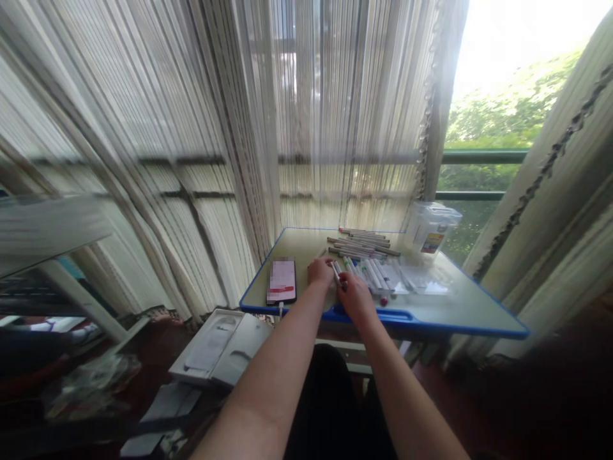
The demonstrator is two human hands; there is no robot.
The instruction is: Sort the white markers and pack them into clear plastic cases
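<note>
My right hand [355,296] is closed around a white marker [336,271] at the near middle of the table. My left hand [320,271] has its fingers curled in against the marker's upper end, and most of its fingertips are hard to make out. Just right of the hands, several white markers [376,275] lie side by side, some with green or blue ends. Behind them is a loose pile of thinner-looking grey markers [361,243]. A small dark red round thing [384,301] rests near the front edge.
A blue-edged table [479,313] stands before a striped curtain [325,115]. Left on it lies a phone [282,281] with a cable. Clear plastic packaging [426,281] and a clear plastic tub [435,229] are at right. An open white box [211,348] sits lower left.
</note>
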